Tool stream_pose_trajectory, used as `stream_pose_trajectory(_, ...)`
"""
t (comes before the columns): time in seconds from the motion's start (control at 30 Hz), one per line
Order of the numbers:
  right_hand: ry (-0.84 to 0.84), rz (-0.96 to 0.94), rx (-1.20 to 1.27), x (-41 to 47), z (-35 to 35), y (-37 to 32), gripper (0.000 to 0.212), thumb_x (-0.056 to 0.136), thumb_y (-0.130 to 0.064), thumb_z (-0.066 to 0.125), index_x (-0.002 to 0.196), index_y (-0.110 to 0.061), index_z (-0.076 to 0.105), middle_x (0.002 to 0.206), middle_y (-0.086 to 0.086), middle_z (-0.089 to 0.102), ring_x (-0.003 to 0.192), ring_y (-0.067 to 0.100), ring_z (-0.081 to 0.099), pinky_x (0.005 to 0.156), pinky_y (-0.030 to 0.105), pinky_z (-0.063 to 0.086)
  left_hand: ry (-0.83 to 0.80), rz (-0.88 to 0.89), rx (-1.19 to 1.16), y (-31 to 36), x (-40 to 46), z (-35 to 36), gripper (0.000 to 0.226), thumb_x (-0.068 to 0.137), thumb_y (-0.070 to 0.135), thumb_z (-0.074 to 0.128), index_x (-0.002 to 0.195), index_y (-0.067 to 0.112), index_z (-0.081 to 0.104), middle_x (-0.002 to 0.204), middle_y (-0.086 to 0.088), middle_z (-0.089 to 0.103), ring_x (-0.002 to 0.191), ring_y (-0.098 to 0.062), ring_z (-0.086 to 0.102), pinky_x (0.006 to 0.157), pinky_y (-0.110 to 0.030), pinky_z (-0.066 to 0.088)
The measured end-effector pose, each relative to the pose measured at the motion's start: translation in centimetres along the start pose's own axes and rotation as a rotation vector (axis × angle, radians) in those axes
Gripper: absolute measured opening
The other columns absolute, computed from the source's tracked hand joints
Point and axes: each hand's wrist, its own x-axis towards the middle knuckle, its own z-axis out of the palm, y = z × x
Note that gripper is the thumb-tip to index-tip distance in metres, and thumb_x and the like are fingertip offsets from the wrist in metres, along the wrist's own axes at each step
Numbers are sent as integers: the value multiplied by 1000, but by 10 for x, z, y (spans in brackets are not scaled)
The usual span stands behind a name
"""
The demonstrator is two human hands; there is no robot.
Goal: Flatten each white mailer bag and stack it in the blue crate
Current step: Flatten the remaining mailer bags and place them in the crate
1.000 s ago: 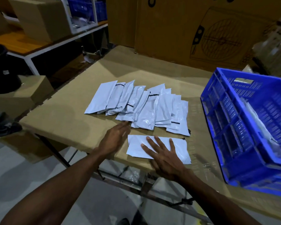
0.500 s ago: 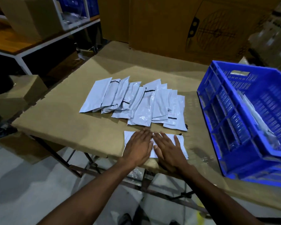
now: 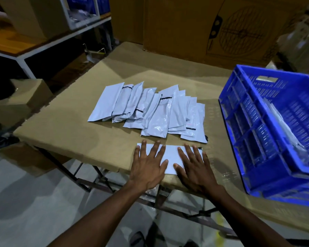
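One white mailer bag lies flat at the near edge of the cardboard-covered table. My left hand presses on its left half with fingers spread straight. My right hand presses on its right half the same way. Behind them several white mailer bags lie fanned in an overlapping row. The blue crate stands tilted at the right, with flattened mailer bags leaning inside it.
Large cardboard boxes stand behind the table. A white-framed shelf with boxes is at the back left, and a small cardboard box sits left of the table. Grey floor lies below the near edge.
My left hand came from the bare cardboard onto the mailer bag. Both hands then slid apart from the bag's middle toward its ends.
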Motion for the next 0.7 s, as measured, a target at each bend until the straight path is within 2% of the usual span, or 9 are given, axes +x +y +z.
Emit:
stream_pose_trajectory(0.07,-13,0,-8,0,0,0,71,94,-70,3,156,-36,1,166,-2,-1,152,22,-4,121,47,0,1,-53,-51,-6,0,-4,74,96,55,-2,160,26,23,169,5,14,156,-31,3,125,-51,4)
stream_pose_trajectory(0.17,-29,14,-19,-2,-5,-3,69,96,-65,4,157,-32,7,165,-2,-1,152,25,-1,119,54,1,-9,-64,-47,-10,-1,-6,74,96,53,0,160,23,21,169,3,15,156,-28,4,125,-49,6)
stream_pose_trajectory(0.23,11,29,-58,-1,-13,-14,66,98,-54,15,155,-21,24,164,6,13,151,29,13,116,62,6,-10,-68,-28,-10,-1,-4,71,97,51,6,160,22,23,168,2,18,155,-30,9,124,-51,9)
stream_pose_trajectory(0.3,69,-33,-59,7,-19,-32,65,97,-44,22,148,-9,39,158,13,31,146,31,28,115,66,12,-5,-74,-22,-9,0,-3,68,99,49,11,159,22,28,167,1,23,154,-33,12,124,-52,12)
stream_pose_trajectory(0.43,37,-174,115,21,-11,-63,63,104,-45,8,151,-12,37,158,4,34,147,23,29,114,60,24,-27,-51,-4,-10,-2,-2,72,97,49,1,160,23,22,168,2,17,155,-36,6,124,-53,10)
stream_pose_trajectory(0.47,22,-172,123,22,-8,-61,63,104,-47,8,153,-16,33,159,0,30,148,21,25,115,57,23,-22,-52,-4,-10,-2,-3,72,96,50,2,161,24,22,168,3,17,155,-36,5,124,-52,11)
stream_pose_trajectory(0.57,-40,-115,66,21,-3,-37,64,100,-56,6,157,-28,14,165,-9,8,152,16,3,122,49,7,-31,-75,3,-11,-1,-2,69,98,50,8,161,25,22,168,5,16,155,-35,5,124,-52,9)
stream_pose_trajectory(0.7,-40,-38,1,13,-4,-8,70,96,-65,10,157,-29,15,165,-1,10,152,25,7,122,47,9,-41,-74,3,-12,-1,-2,65,101,49,13,161,25,17,169,5,11,155,-35,1,124,-52,5)
